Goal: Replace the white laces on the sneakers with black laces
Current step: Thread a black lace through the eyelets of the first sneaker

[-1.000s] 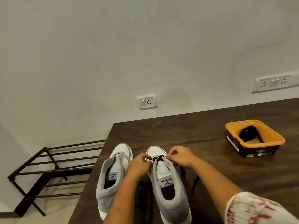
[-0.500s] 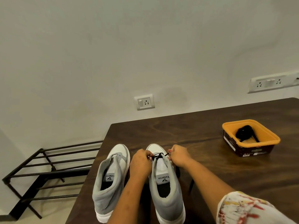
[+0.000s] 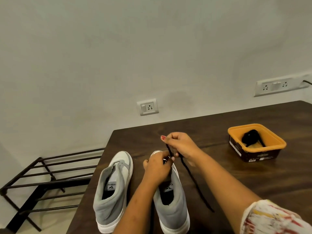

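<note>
Left sneaker (image 3: 113, 188) stands laceless at the edge of the surface (image 3: 236, 179), and just beside it the left hand (image 3: 157, 168) is curled tight on the eyelet flap of the right sneaker (image 3: 172, 210), steadying it. Above the toe the right hand (image 3: 180, 146) pinches the black lace (image 3: 190, 174), whose loose tail trails back over the surface. It looks light and limp, so I'd pinch near the stiff tip for threading, and a spare lace (image 3: 249, 136) waits in the orange tub (image 3: 276, 146) far right.

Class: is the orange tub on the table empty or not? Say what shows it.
Not empty: a black bundle, probably a lace, lies inside the open orange tub.
</note>
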Tool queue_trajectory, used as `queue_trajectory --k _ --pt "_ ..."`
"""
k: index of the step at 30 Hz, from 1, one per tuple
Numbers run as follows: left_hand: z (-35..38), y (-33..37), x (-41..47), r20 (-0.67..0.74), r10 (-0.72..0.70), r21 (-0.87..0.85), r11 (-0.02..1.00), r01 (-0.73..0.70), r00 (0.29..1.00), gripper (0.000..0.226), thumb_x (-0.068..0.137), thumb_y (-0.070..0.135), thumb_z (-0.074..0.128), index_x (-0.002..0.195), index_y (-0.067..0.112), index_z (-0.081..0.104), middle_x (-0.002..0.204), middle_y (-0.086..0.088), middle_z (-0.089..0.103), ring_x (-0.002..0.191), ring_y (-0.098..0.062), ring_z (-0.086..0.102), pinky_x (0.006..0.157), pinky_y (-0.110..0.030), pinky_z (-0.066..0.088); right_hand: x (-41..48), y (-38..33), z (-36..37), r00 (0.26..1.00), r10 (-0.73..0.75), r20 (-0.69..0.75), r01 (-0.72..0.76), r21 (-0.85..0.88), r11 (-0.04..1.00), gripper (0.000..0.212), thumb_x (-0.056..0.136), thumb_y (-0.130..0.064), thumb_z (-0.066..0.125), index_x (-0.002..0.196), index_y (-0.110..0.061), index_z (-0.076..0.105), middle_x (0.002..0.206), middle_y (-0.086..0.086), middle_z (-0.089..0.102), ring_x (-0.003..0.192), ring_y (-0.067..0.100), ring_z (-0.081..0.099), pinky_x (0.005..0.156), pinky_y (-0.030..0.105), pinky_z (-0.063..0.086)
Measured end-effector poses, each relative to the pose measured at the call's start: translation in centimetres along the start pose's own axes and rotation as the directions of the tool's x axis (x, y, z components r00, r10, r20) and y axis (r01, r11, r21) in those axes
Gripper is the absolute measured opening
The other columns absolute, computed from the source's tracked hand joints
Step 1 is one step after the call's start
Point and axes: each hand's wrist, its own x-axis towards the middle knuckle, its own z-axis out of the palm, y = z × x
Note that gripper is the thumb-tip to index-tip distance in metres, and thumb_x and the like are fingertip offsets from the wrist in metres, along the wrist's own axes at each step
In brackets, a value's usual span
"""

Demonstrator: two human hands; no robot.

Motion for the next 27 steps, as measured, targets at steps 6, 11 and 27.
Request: queue_trajectory --k 6,11,27 --pt "-2.9 1.7 -0.3 -0.176 0.012 -0.628 0.769 -0.122 0.984 0.022 0.088 0.014 0.062 0.067 0.023 0.062 0.062 -0.002 0.051 0.060 -0.009 0.045 0.060 -0.022 0.038 -0.2 0.9 -3.7 0.988 -0.116 -0.101 0.052 -0.492 0.869 0.018 0.083 -0.011 0.069 0.075 -0.023 0.059 0.068 -0.004 0.055 0.065 0.008 0.050 0.056 0.010 0.036" --pt "-5.3 5.0 -2.1 -0.029 0.118 -0.766 0.636 -0.098 0.993 0.021 0.090 0.002 0.056 0.075 0.014 0.065 0.059 0.007 0.056 0.054 -0.001 0.049 0.058 -0.014 0.039 -1.0 3.3 -6.3 0.959 0.132 -0.249 -0.273 -0.701 0.659 0.025 0.100 -0.040 0.038 0.101 -0.022 0.056 0.106 0.008 0.061 0.099 0.027 0.056 0.082 0.035 0.045" --pt "5.9 9.2 -7.6 0.698 -0.298 0.545 0.811 -0.213 0.652 0.047 0.103 0.025 0.033 0.145 0.004 0.031 0.152 -0.015 0.030 0.141 -0.032 0.027 0.111 -0.048 0.023 -1.3 1.1 -5.8 0.887 0.292 -0.358 -0.171 0.332 0.928 0.028 0.094 0.001 0.037 0.110 -0.004 0.059 0.076 0.007 0.057 0.057 0.012 0.048 0.048 0.021 0.039"
